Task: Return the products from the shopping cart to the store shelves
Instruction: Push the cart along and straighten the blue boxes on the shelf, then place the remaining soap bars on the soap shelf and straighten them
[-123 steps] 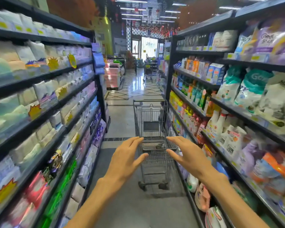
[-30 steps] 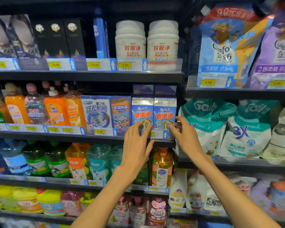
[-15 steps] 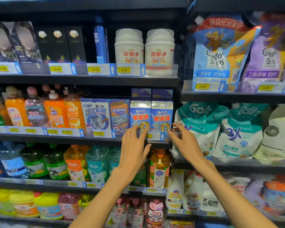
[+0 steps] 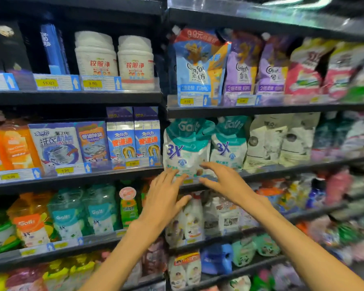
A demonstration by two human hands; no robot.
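Hands empty: left hand [image 4: 163, 198] and right hand [image 4: 227, 181] reach spread-fingered, each grip released, toward the teal pouch [image 4: 186, 148] leaning on its shelf [image 4: 303, 164]; best to square it upright behind the price rail; the cart is out of view

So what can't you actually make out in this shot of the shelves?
- Head view, far right: the pouches there are smeared by motion blur; their labels are unreadable.
- The price tag under the teal 3X pouch is half hidden by the left hand and right hand.
- Whether any fingers touch that pouch: unclear.
- The shopping cart: out of frame.
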